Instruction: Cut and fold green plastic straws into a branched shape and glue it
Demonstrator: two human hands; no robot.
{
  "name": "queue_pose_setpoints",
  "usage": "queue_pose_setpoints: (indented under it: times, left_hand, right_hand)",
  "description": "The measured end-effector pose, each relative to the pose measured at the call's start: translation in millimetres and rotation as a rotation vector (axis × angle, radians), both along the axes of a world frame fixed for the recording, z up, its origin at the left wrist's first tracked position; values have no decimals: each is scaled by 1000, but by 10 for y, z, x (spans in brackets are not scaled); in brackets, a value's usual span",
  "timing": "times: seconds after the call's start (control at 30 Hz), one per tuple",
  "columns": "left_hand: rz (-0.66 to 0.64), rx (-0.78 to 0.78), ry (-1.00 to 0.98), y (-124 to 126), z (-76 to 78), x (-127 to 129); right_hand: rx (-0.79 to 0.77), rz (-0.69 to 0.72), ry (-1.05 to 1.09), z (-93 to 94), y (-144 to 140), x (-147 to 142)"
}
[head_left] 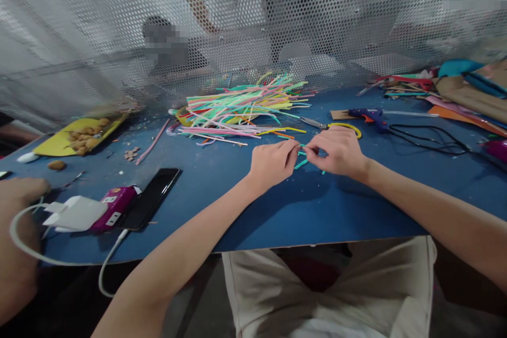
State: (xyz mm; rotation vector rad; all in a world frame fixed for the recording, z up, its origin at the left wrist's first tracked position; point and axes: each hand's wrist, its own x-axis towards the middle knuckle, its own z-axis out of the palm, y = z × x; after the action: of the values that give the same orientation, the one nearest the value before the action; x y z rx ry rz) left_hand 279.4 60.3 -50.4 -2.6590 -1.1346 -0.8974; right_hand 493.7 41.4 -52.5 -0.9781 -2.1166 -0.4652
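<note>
My left hand [275, 165] and my right hand [336, 151] meet over the blue table, each pinching a teal pipe cleaner [302, 146] between thumb and fingers. Only a short stretch of it shows between the fingertips. Beneath my hands lie short teal pieces [301, 163] on the tabletop. Scissors with yellow handles [354, 128] rest just behind my right hand, their blades pointing left and partly covered by the fingers. Behind my hands spreads a big heap of pastel pipe cleaners [237, 105] in pink, mint, yellow and white.
A blue hot glue gun [370, 115] with a black cord lies to the right. At left are a phone [152, 198], a white charger [77, 213] on a purple power strip [114, 206], and a yellow tray [51, 140] of brown pieces. Another person's arm [18, 243] reaches in. Perforated metal stands behind.
</note>
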Motion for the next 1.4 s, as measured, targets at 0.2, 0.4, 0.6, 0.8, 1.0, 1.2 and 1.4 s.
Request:
queue_pose_setpoints:
  times: [0.2, 0.4, 0.6, 0.8, 1.0, 1.2, 1.4]
  left_hand:
    - [19, -61, -65, 36, 25, -49]
    - [-137, -391, -343, 59, 41, -58]
    - [-425, -1082, -636, 99, 6, 11]
    - [-464, -1111, -680, 99, -33, 25]
    - [-335, -826, -642, 162, -90, 0]
    - [-199, -493, -510, 149, -44, -38]
    - [-231, -324, -414, 124, 18, -62]
  right_hand:
    - [16, -57, 61, 47, 15, 63]
    - [-4, 44, -70, 75, 80, 204]
    - [-21, 45, -86, 98, 88, 251]
    - [-25, 73, -53, 99, 93, 253]
    - [-220, 132, 226, 85, 67, 131]
    - [-629, 235, 595, -28, 93, 33]
    - [-803, 407, 812, -120, 147, 35]
